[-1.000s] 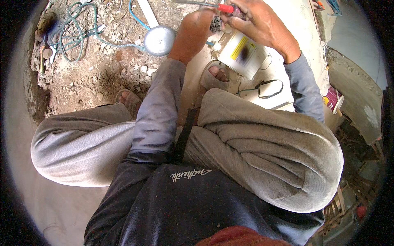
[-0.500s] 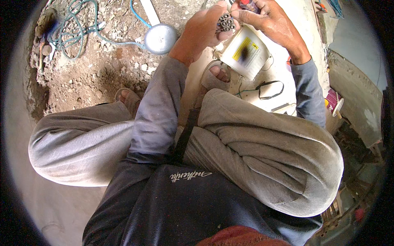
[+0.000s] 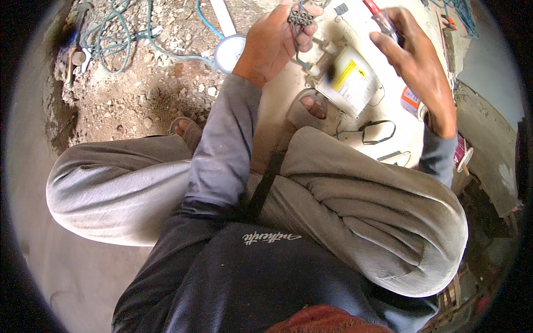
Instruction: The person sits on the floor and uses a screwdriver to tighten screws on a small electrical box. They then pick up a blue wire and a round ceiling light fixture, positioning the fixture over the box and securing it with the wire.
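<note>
My left hand (image 3: pixel 267 49) is closed round a small terminal block (image 3: pixel 301 19) with several round screw holes facing up. A dark wire (image 3: pixel 298 51) hangs down from it, and a bit of blue wire shows at its top. To the right, my right hand (image 3: pixel 415 66) grips what looks like a screwdriver (image 3: pixel 384 23) with a red and clear handle; its blade is not visible. That hand is apart from the block and slightly blurred. Below and between the hands lies a white plastic housing (image 3: pixel 355 91) with a yellow label.
A round grey-white disc (image 3: pixel 229 53) with a white bar lies on rubble (image 3: pixel 166 77) at left, beside tangled green rope (image 3: pixel 105 47). A black strap loop (image 3: pixel 378 132) and an orange-and-white container (image 3: pixel 411 100) are at right. My sandalled foot (image 3: pixel 311 108) is close to the housing.
My right hand has drawn away to the right and down with the screwdriver, leaving the terminal block in my left hand. The view has shifted a little, so the surroundings sit further right.
</note>
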Demonstrator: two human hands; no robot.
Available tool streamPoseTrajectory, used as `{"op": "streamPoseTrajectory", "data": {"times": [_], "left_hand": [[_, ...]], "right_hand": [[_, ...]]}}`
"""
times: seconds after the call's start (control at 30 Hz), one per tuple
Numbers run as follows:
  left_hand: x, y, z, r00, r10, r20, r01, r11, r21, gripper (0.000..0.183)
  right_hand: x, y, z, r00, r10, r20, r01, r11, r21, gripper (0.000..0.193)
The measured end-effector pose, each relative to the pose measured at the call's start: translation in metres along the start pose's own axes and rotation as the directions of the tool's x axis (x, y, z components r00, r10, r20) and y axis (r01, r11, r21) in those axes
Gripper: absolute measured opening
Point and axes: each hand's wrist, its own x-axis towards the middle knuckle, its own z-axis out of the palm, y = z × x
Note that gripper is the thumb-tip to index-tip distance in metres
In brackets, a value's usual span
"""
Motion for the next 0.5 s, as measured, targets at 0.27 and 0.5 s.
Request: {"op": "streamPoseTrajectory", "data": {"times": [0.27, 0.5], "left_hand": [[0.0, 0.001, -0.002, 0.971, 0.113, -0.212, -0.137, 0.985, -0.101, 0.043], [-0.013, 0.012, 0.01, 0.766, 0.613, 0.195, -0.237, -0.013, 0.971, 0.028]], "right_hand": [[-0.025, 0.0, 0.013, 0.989, -0.064, 0.136, 0.047, 0.991, 0.128, 0.038], [-0.023, -0.008, 0.013, 0.896, 0.152, 0.418, -0.285, 0.917, 0.278, 0.047]]}}
